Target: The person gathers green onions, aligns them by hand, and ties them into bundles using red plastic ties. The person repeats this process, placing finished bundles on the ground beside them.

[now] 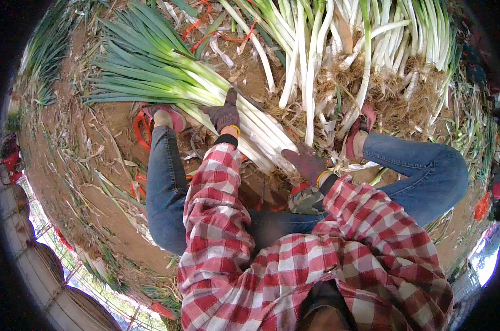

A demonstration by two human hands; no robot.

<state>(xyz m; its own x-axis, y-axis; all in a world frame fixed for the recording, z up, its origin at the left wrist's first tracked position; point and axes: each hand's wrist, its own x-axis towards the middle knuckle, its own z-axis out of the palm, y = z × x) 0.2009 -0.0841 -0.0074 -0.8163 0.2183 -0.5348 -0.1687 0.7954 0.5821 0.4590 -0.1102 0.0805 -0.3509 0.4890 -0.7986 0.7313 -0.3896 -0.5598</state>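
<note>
A bundle of green onions (250, 111) lies slantwise before me, its green leaves fanned out to the upper left and its white stalks pointing to the lower right. My left hand (225, 111), in a dark reddish work glove, rests over the middle of the bundle with the fingers spread; whether it grips the stalks is not plain. My right hand (308, 163), gloved alike, is at the root end, its fingertips against the white stalk ends. Part of its grip is hidden. Beneath the bundle, roots hang over a dark low spot between my legs.
A large heap of loose green onions (382, 45) with brown roots lies at the upper right. More leafy onions (47, 53) lie at the far left. Red plastic ties (142, 128) and dry leaf scraps litter the soil. My shoes (175, 118) flank the bundle.
</note>
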